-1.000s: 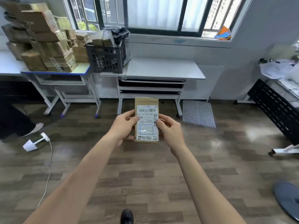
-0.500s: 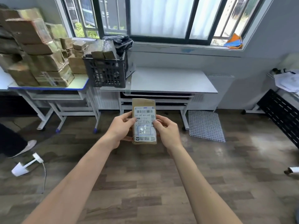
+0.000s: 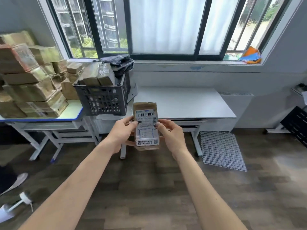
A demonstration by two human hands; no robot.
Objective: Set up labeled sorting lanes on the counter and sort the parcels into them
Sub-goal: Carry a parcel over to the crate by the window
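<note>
I hold a small brown parcel (image 3: pixel 146 113) upright in front of me, its white shipping label with a barcode facing me. My left hand (image 3: pixel 122 132) grips its left edge and my right hand (image 3: pixel 172 136) grips its right edge. Behind the parcel stands a grey counter table (image 3: pixel 182 103) under the window. A black plastic crate (image 3: pixel 103 98) with several brown parcels sits at the counter's left end. More brown parcels (image 3: pixel 28 83) are stacked high on a blue-edged table (image 3: pixel 73 112) at the left.
A white wire mesh panel (image 3: pixel 221 150) leans against the counter's right leg. A black rack (image 3: pixel 297 125) stands at the far right. A white plug and cable (image 3: pixel 18 203) and someone's shoe (image 3: pixel 15 181) lie on the wooden floor at the lower left.
The view has come closer to the counter and tilted up. Both hands keep the same hold on the parcel, which now sits in front of the counter's edge.
</note>
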